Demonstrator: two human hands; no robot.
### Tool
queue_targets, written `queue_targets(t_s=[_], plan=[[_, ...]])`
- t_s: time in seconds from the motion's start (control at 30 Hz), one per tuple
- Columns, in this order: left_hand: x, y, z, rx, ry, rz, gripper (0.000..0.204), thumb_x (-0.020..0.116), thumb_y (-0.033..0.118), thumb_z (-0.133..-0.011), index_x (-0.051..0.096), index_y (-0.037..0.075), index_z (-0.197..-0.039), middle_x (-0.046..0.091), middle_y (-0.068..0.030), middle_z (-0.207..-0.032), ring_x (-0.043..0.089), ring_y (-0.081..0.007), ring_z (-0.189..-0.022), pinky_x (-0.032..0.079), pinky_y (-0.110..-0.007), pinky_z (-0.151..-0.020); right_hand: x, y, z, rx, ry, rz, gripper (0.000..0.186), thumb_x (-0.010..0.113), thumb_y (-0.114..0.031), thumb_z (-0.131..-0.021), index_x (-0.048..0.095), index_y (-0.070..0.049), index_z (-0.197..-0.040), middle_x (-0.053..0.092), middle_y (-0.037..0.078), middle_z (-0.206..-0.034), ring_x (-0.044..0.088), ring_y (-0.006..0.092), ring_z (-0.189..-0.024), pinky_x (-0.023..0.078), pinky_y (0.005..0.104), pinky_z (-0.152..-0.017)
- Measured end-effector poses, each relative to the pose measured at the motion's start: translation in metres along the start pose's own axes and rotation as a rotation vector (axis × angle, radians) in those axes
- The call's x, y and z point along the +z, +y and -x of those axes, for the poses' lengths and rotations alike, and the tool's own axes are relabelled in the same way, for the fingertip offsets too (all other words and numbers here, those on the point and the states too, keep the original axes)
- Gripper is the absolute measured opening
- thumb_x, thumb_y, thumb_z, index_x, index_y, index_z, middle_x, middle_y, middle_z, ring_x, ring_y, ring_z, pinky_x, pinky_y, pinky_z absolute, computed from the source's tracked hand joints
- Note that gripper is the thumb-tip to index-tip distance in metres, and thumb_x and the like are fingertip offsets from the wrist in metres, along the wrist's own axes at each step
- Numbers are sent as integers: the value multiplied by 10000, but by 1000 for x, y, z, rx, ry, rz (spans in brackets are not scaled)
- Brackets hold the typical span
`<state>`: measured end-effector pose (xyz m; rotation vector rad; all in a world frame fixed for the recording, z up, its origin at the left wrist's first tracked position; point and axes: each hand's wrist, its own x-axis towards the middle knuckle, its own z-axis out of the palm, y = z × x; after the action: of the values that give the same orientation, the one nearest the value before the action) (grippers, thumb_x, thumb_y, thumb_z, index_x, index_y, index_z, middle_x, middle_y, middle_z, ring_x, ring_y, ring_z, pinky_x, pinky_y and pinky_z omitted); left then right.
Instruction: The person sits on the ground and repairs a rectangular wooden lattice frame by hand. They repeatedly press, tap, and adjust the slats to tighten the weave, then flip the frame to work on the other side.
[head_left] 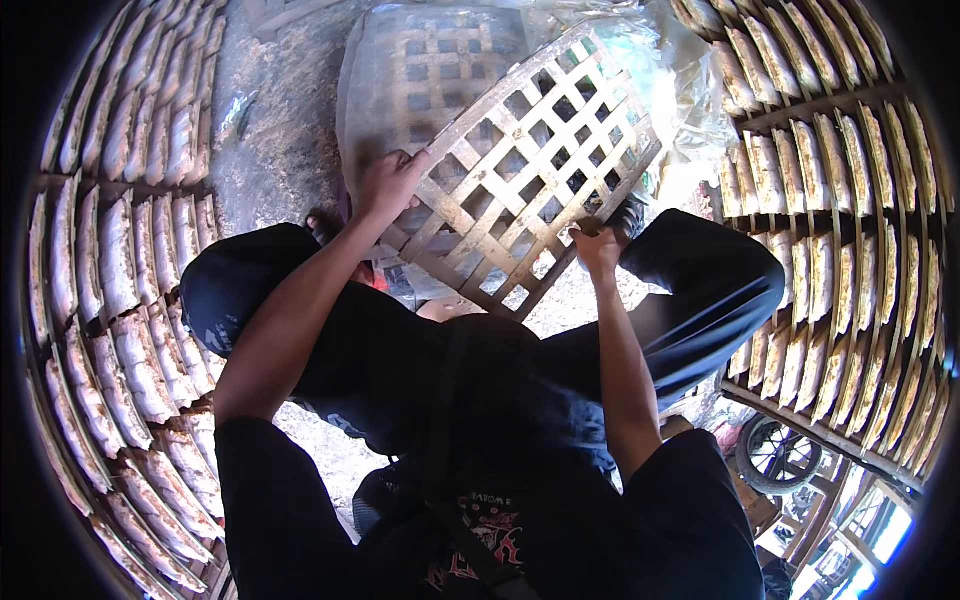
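A woven bamboo lattice tray (pixel 515 165) with a flat wooden frame is tilted in front of me, between my knees. My left hand (pixel 390 187) is closed round its left edge. On the near right edge, my right hand (pixel 597 246) grips the frame with the thumb on top. Bare lattice shows, with nothing lying on it. Behind it lies a second lattice (pixel 425 75), seen through a sheet of cloudy clear plastic (pixel 375 110). More crumpled plastic (pixel 690 100) lies on the far right, brightly lit.
Racks of tilted trays carrying pale, crusted slabs stand close at my left (pixel 130 250) and right (pixel 830 170). The grey floor (pixel 270 120) is strewn with pale crumbs. A spoked wheel (pixel 779 454) stands at the lower right, beside a wooden frame.
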<state>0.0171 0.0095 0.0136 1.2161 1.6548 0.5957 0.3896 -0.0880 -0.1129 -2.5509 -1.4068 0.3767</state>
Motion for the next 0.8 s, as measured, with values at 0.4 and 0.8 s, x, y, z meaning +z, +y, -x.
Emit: queue_targets(t_s=[0.4,0.8], plan=[[-5,6,-1,-10,14,-38,511,538,482,-879,618,-21,-838,640,-122,-659,646,-205,-507,511,-315,-496,-39,-53,17,29,-8,-241,202,688,-190,-751,711,-99,-929,693,120,-902,663,269,-781,514,340,-709],[-3,8,-5,5,-1,-47,514,531,481,-884,616,-24,-846,625,-125,-635,647,-211,-508,511,-322,-498,-5,7,-20,167,-69,106,193,652,-221,-759,714,-47,-813,689,131,-775,667,286,-689,523,346,-672]])
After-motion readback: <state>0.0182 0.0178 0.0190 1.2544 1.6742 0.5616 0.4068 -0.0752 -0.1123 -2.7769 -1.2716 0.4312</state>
